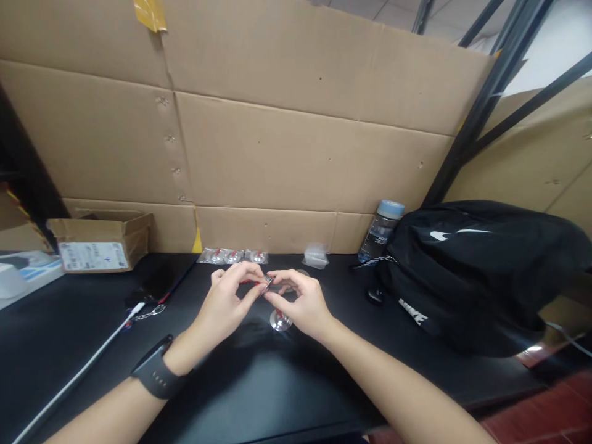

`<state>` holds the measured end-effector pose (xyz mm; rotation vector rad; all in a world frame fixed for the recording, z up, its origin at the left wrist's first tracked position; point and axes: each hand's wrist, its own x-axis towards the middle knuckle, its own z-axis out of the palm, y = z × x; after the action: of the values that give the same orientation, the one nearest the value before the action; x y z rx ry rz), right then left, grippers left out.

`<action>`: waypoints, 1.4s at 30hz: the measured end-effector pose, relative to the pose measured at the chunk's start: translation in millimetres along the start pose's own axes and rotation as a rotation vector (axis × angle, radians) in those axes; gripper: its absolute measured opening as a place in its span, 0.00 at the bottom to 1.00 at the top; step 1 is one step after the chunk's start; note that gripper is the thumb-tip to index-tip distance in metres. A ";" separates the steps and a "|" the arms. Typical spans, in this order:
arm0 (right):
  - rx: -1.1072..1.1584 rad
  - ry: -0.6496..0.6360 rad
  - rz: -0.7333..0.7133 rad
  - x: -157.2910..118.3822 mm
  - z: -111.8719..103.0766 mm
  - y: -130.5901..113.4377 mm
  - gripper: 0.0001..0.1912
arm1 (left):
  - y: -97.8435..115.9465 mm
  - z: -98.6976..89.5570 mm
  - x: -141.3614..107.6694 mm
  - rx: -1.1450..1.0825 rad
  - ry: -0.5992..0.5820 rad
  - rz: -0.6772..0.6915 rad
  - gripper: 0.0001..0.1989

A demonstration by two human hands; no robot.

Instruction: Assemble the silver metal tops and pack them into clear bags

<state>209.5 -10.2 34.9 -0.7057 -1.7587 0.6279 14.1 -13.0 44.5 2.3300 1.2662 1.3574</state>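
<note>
Both your left hand (230,299) and your right hand (305,303) are closed at the fingertips on one small thin piece (267,285), which you hold tilted, up and slightly to the left of the loose shiny disc (280,320). Your fingers cover much of it, so you cannot tell its full shape. It looks light and stiff, probably metal, so expect it to keep its form under a modest pinch rather than bend. Its smooth face may slide and smudge; take it by opposite edges, thumb below and forefinger above, and keep your pads off the flat. A hard squeeze gains you little and could make it skid out. Beyond the loose disc and to its left, you have a row of bagged discs (234,256); their slack wrapping likely slips more than bare metal. Beyond it to the right lies a clear plastic packet (316,255), apparently soft and nearly weightless.
</note>
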 end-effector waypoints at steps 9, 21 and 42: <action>0.195 0.009 0.130 1.1 3.5 2.4 0.15 | 2.3 1.8 -2.9 0.202 0.059 0.112 0.04; 0.169 -0.012 0.115 2.2 1.1 0.6 0.13 | 8.7 -2.4 -2.5 0.216 0.153 0.188 0.08; -0.236 -0.248 -0.079 3.1 -11.3 -10.7 0.03 | 7.1 -8.8 1.8 0.175 -0.173 0.182 0.04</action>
<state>218.0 -14.5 47.6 -0.7391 -2.1048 0.4735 11.8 -18.4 54.4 2.6730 1.1903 1.1009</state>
